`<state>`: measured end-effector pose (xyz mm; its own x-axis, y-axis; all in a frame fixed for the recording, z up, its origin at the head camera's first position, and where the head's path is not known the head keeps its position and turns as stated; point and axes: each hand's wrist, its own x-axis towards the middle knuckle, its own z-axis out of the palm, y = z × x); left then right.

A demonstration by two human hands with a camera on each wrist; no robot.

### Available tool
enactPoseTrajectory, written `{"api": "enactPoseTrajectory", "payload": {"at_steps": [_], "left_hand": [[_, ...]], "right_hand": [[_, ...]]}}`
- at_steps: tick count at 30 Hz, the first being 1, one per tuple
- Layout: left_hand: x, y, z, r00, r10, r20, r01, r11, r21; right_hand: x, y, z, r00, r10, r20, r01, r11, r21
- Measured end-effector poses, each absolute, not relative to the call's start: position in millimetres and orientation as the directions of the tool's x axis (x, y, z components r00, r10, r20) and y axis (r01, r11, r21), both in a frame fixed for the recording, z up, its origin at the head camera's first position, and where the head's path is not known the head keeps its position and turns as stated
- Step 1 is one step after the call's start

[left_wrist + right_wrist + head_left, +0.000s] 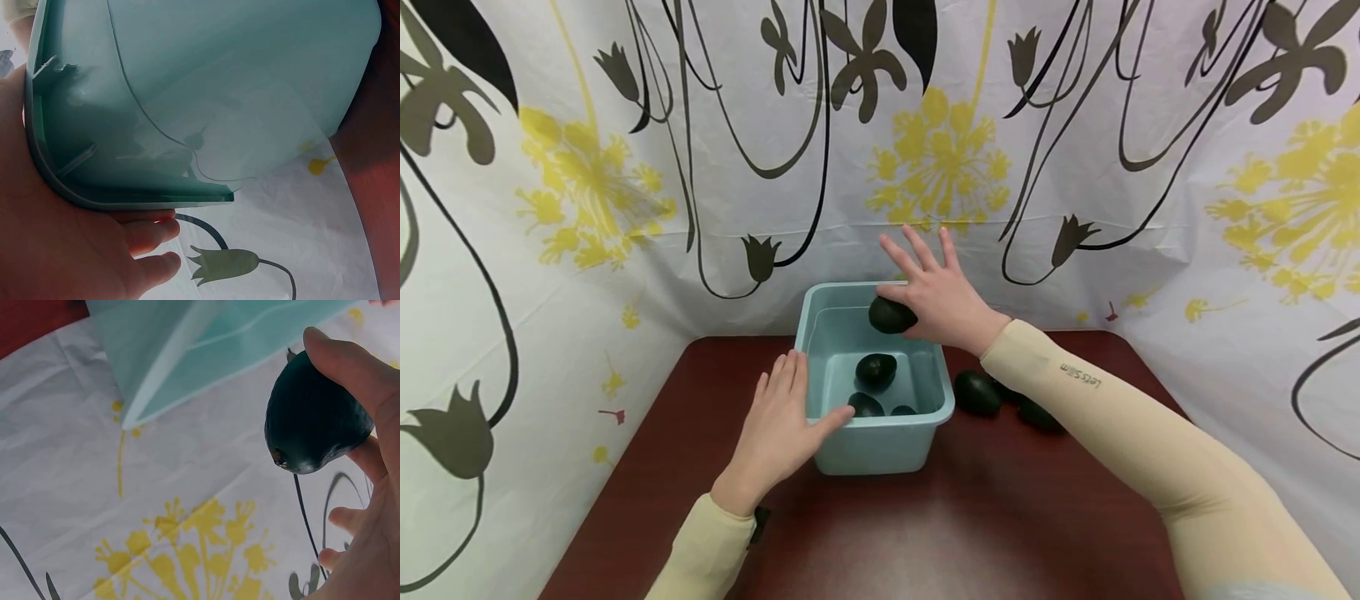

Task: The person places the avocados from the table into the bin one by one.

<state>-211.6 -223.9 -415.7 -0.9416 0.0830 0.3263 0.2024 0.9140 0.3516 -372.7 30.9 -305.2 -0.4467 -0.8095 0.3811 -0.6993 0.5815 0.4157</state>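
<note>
A light blue plastic bin [874,448] stands on the table, several dark green avocados inside it, one avocado [876,372] near the middle and others partly hidden by the front wall. Above the bin's back right part, my right hand [953,305] pinches an avocado [891,316] between thumb and fingers, the other fingers spread. The right wrist view shows this dark avocado [315,415] with the thumb over one side. My left hand [775,429] rests at the bin's front left corner, fingers straight along the outside and thumb at the front rim.
More avocados [977,393] lie on the dark red table [1000,517] right of the bin, partly covered by my right forearm. A white cloth [737,200] with grey and yellow flower prints hangs behind and along both sides of the table.
</note>
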Motion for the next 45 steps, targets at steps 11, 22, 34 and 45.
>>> {"api": "enactPoseTrajectory", "payload": {"at_steps": [11,22,34,45], "left_hand": [[-212,-225,-416,-0.942,0.087,0.325,0.205,0.915,0.348],[-211,-225,-415,-0.941,0.089,0.326,0.206,0.916,0.344],[-212,-225,-414,-0.938,0.089,0.334,0.208,0.917,0.341],[-213,-225,-416,-0.944,0.081,0.319,0.195,0.919,0.343]], "right_hand": [[-383,19,-323,-0.431,-0.855,0.29,-0.698,0.519,0.494],[-385,12,-330,-0.405,-0.887,0.22,-0.664,0.451,0.596],[-395,5,-325,-0.399,-0.898,0.184,-0.645,0.418,0.64],[-402,-8,-313,-0.436,-0.888,0.148,-0.627,0.418,0.657]]}}
